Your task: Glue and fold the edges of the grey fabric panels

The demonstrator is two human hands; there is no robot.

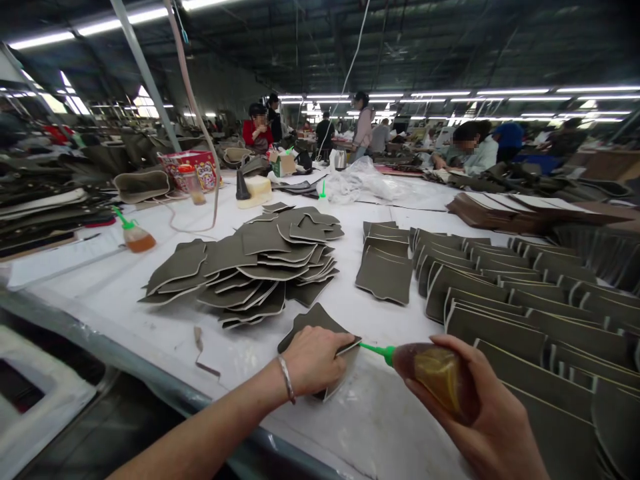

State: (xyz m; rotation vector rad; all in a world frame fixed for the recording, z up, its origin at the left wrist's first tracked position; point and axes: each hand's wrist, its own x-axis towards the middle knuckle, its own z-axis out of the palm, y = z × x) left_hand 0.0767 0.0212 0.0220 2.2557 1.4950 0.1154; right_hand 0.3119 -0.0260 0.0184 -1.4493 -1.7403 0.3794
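Observation:
My left hand (317, 360), with a bracelet at the wrist, holds a dark olive sheet piece (316, 319) down near the table's front edge. Its index finger points along the piece's right corner while the other fingers curl in. My right hand (493, 407) is wrapped round a squeeze bottle (433, 377) of amber liquid, tilted sideways. The bottle's thin green nozzle (376, 349) reaches that corner, at or very close to the edge. A loose pile of similar pieces (250, 260) lies just beyond my left hand.
Overlapping rows of pieces (480, 287) cover the table's right side. A second glue bottle (137, 237) stands at left. A thin scrap strip (203, 353) lies near the front edge. Plastic bags (360, 180) and brown stacks (510, 212) are farther back, with people (364, 127) beyond.

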